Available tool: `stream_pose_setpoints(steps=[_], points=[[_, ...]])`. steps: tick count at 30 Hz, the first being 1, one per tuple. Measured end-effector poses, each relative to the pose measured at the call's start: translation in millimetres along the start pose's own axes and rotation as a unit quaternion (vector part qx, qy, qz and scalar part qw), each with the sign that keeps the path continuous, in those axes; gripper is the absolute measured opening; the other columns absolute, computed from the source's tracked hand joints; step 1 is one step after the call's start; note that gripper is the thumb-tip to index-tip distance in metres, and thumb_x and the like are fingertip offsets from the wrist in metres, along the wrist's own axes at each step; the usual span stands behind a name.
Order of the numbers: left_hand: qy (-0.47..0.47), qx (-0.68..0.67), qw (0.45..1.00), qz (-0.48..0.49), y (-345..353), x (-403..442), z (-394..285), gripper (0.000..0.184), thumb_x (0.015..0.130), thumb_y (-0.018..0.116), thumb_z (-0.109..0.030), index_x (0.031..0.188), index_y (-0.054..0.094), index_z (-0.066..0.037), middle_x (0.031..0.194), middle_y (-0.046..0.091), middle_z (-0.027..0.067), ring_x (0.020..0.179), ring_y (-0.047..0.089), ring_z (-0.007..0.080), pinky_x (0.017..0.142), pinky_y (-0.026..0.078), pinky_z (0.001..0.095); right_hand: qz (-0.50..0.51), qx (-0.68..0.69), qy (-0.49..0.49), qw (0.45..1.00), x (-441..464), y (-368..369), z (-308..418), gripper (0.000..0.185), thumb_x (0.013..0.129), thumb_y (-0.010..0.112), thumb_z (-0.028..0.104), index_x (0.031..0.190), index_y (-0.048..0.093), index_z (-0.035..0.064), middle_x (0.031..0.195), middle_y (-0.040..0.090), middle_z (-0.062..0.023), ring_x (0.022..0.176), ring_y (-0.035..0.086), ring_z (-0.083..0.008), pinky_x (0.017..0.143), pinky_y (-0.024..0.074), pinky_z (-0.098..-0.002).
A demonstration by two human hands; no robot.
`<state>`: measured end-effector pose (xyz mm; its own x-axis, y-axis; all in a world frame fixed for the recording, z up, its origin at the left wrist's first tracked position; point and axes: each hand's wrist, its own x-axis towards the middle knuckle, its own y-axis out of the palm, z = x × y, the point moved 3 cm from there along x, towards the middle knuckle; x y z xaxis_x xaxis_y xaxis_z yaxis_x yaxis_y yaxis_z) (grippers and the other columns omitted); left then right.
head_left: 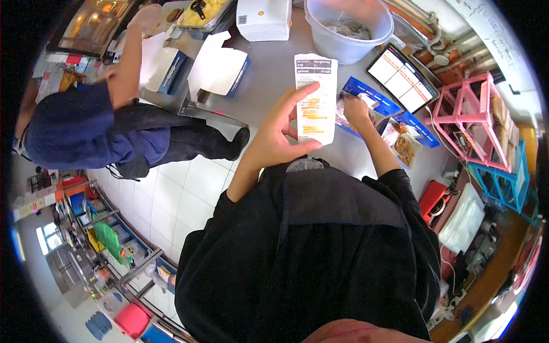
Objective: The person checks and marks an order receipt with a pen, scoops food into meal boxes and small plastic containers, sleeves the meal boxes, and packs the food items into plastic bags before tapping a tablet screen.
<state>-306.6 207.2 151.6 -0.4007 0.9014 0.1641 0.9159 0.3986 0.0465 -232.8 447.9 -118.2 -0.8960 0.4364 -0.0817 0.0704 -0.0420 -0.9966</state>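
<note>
My left hand [284, 123] holds up a long printed receipt [317, 108] with orange highlighted lines, thumb at its lower edge and fingers along its left side. My right hand [356, 110] reaches into a blue-and-white food carton [372, 94] on the steel counter. Its fingers are closed and point down into the carton; what they grip, if anything, is hidden. Close by on the right lies a second open carton [420, 130] with food in clear wrapping [405, 147] in it.
A tablet [402, 78] and a translucent tub [349, 34] stand behind the cartons, a white printer [263, 20] farther left. Two open white boxes [217, 66] sit near a co-worker in dark blue [86, 126]. Pink rack [469, 123] and blue rack [509, 177] flank the right.
</note>
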Motion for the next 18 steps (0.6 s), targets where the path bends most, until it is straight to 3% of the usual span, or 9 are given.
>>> stream_pose_setpoints(steps=[1,4,7,10,11,16,17,18], points=[[0.000,0.002,1.000,0.007,-2.2,1.8,-0.1,0.084,0.065,0.071,0.006,0.139,0.034,-0.009,0.131,0.038,0.0078,0.117,0.050,0.0208,0.076,0.055,0.0260,0.018,0.024,-0.020,0.999,2.2,-2.3,-1.2,0.020,0.079,0.050,0.014,0.085,0.066,0.0042,0.084,0.067,-0.0175,0.074,0.066,-0.0294,0.069,0.0536,-0.0399],[0.003,0.003,1.000,0.021,-5.9,5.5,-2.1,0.086,0.065,0.071,0.006,0.140,0.032,-0.009,0.131,0.037,0.0081,0.118,0.049,0.0214,0.076,0.055,0.0262,0.102,0.045,-0.009,0.994,11.2,1.3,-8.2,0.023,0.078,0.050,0.013,0.093,0.066,0.0062,0.086,0.067,-0.0165,0.079,0.066,-0.0298,0.071,0.0526,-0.0407],[0.010,0.001,1.000,0.026,-5.7,8.3,-5.0,0.088,0.064,0.071,0.007,0.140,0.031,-0.007,0.132,0.036,0.0090,0.118,0.048,0.0220,0.079,0.055,0.0286,0.021,0.077,0.013,0.997,-5.4,-24.7,0.6,0.027,0.077,0.050,0.008,0.100,0.063,0.0088,0.092,0.067,-0.0139,0.088,0.064,-0.0290,0.075,0.0511,-0.0395],[0.000,-0.002,1.000,0.024,-5.1,10.3,-8.7,0.090,0.063,0.073,0.009,0.140,0.029,-0.004,0.135,0.034,0.0103,0.118,0.048,0.0222,0.086,0.053,0.0325,-0.165,0.132,-0.017,0.977,-19.6,-23.8,5.2,0.037,0.077,0.049,0.004,0.113,0.058,0.0100,0.098,0.065,-0.0144,0.086,0.061,-0.0321,0.075,0.0501,-0.0430],[-0.003,-0.008,1.000,0.018,-3.4,11.3,-9.7,0.090,0.063,0.073,0.010,0.140,0.029,-0.004,0.135,0.035,0.0103,0.118,0.048,0.0221,0.087,0.053,0.0320,-0.115,0.124,0.007,0.985,-23.7,-27.2,8.5,0.039,0.073,0.051,0.000,0.110,0.058,0.0088,0.109,0.062,-0.0112,0.101,0.058,-0.0280,0.083,0.0473,-0.0416],[-0.021,0.027,0.999,-0.040,5.1,8.2,-10.1,0.085,0.067,0.074,0.003,0.140,0.031,-0.006,0.134,0.037,0.0091,0.116,0.049,0.0206,0.085,0.052,0.0296,-0.081,0.145,0.026,0.986,-40.5,-19.0,10.1,0.043,0.076,0.050,0.005,0.120,0.052,0.0064,0.116,0.058,-0.0166,0.115,0.052,-0.0295,0.092,0.0432,-0.0448],[-0.022,0.062,0.996,-0.061,4.0,6.4,-11.4,0.083,0.068,0.074,0.001,0.140,0.032,-0.007,0.133,0.038,0.0086,0.115,0.050,0.0202,0.084,0.052,0.0295,-0.067,0.079,-0.050,0.993,-45.5,-16.0,9.4,0.043,0.077,0.050,0.006,0.120,0.052,0.0052,0.118,0.057,-0.0177,0.115,0.051,-0.0301,0.094,0.0425,-0.0440],[-0.026,0.097,0.992,-0.077,0.5,5.4,-12.2,0.082,0.069,0.074,-0.002,0.139,0.034,-0.008,0.133,0.039,0.0081,0.115,0.050,0.0198,0.083,0.052,0.0293,0.014,0.066,-0.107,0.992,-46.4,-28.2,13.7,0.043,0.078,0.051,0.008,0.121,0.052,0.0044,0.117,0.058,-0.0186,0.115,0.052,-0.0309,0.094,0.0424,-0.0433]])
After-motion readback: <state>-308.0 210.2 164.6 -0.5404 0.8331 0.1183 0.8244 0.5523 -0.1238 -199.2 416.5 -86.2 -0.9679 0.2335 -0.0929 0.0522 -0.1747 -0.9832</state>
